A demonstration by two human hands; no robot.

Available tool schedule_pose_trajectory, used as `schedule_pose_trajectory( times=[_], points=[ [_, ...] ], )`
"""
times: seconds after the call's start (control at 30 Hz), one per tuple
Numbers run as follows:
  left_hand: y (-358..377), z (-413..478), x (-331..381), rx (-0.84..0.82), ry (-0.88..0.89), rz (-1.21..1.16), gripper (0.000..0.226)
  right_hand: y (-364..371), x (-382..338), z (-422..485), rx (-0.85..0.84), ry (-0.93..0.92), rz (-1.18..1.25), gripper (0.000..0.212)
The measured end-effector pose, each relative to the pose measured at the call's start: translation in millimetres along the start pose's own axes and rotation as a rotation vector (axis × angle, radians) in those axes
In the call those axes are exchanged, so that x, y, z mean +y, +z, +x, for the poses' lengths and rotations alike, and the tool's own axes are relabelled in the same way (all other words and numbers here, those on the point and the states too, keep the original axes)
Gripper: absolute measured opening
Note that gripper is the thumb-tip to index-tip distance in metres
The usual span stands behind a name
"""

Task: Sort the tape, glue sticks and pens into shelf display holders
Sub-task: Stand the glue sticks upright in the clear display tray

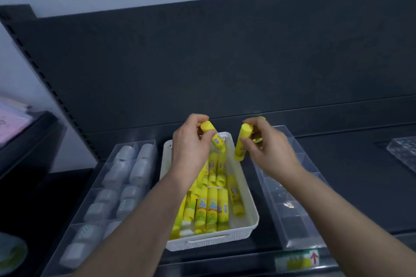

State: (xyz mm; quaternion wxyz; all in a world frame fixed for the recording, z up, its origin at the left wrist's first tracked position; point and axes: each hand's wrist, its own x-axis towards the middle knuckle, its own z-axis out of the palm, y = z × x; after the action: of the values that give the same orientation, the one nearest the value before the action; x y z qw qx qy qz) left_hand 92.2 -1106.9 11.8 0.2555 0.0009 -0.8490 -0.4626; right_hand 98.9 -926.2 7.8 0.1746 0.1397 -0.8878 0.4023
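Head view: our left hand (191, 141) pinches one glue stick (212, 134), our right hand (267, 148) a second stick (242, 141), both above the white basket (252, 227), lifted out, we judge, for the clear holder (292, 209) beside it.

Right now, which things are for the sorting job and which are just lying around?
For the job: left hand gripping left glue stick; right hand gripping right glue stick; white basket of loose glue sticks; right clear holder; left clear holder with grey rolls.
Just lying about: pink papers; arrow label; clear block.
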Motion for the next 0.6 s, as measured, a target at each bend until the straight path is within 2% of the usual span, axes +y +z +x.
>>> schedule_pose_trajectory(
  times=[0.3, 0.5, 0.6],
  points=[
    [104.9, 26.0, 42.7, -0.119, 0.083, 0.03, 0.029, -74.1, 75.7, 33.8, 0.126, 0.125, -0.135, 0.03],
    [164.8, 41.2, 62.7, -0.201, 0.101, 0.145, 0.029, -93.3, 112.4, 55.9, 0.093, 0.121, -0.148, 0.034],
    [182.6, 45.5, 63.5, -0.259, 0.126, 0.311, 0.027, -94.9, 125.5, 63.9, 0.087, 0.115, -0.104, 0.035]
  ],
)
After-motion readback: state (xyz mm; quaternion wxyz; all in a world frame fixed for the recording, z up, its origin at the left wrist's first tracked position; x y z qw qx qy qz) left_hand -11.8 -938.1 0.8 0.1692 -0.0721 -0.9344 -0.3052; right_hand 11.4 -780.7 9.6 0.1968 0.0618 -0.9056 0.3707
